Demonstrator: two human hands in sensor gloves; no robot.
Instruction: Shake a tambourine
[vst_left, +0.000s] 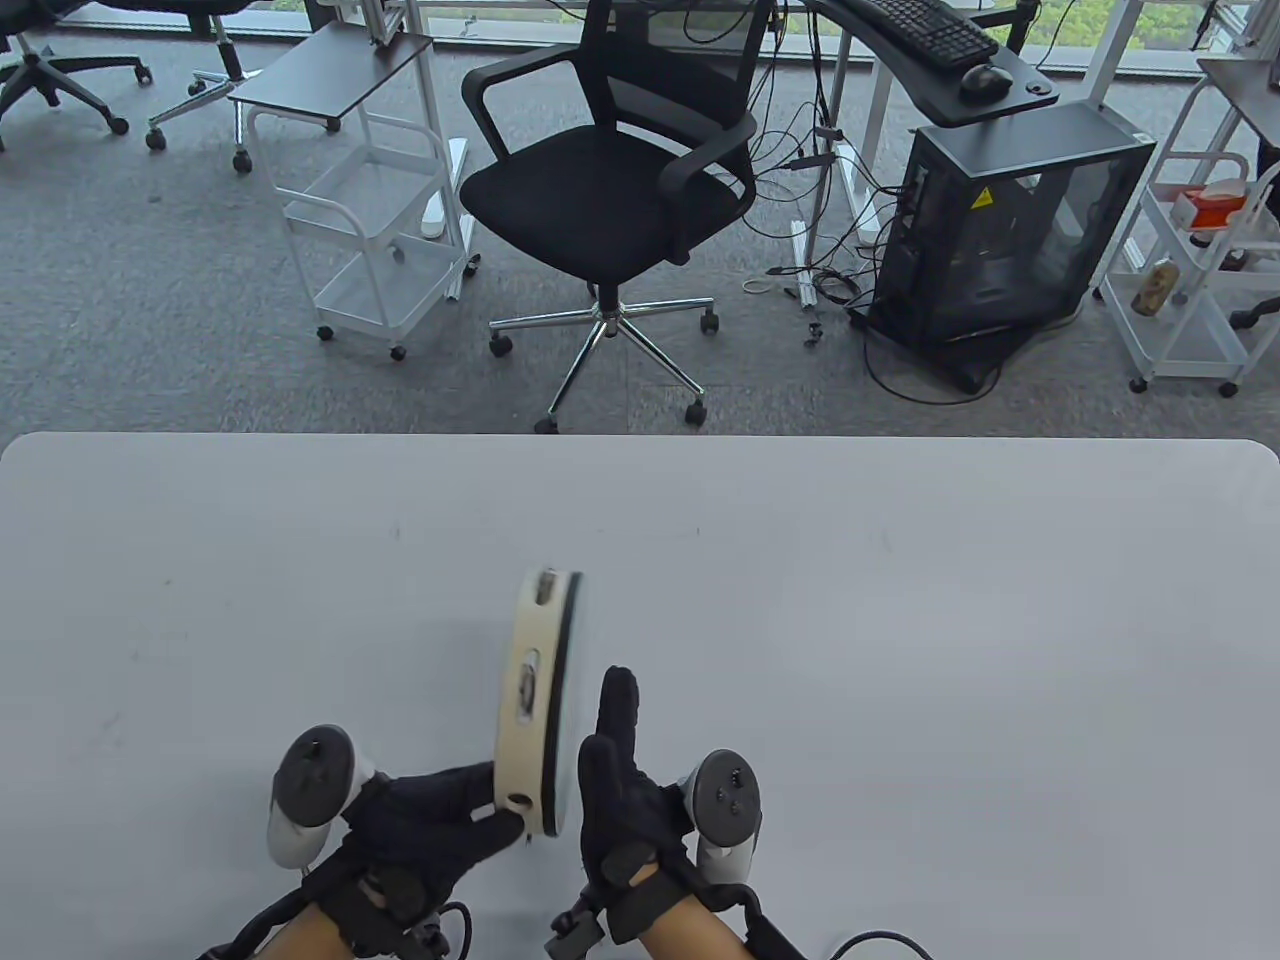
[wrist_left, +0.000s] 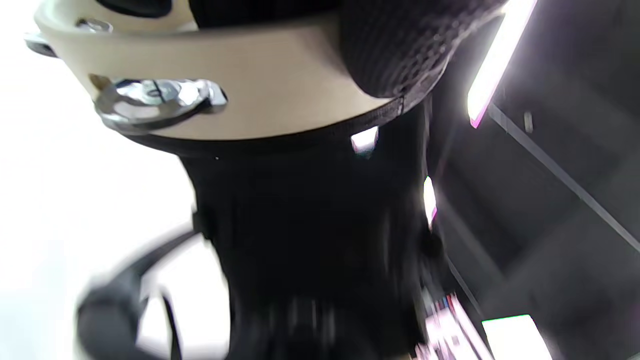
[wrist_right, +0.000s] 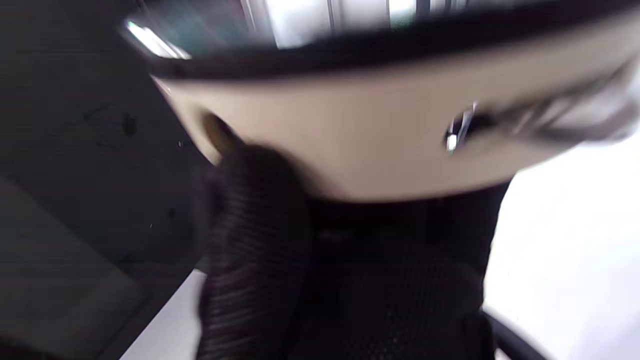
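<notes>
From above, we see the tambourine (vst_left: 538, 700) standing on edge over the table (vst_left: 900, 620); our left hand (vst_left: 420, 840) pinches its near rim, and our right hand (vst_left: 625, 800) is just beside it, fingers straight and together. Left wrist: a thumb (wrist_left: 400, 45) presses the rim by a jingle (wrist_left: 150, 100). Right wrist: blurry; a finger (wrist_right: 255, 210) touches the rim.

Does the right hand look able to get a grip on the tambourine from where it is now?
Probably yes. The right hand is open beside the tambourine, fingers pointing up along its drumhead side, with nothing between them. The left hand grips only the lower rim.
</notes>
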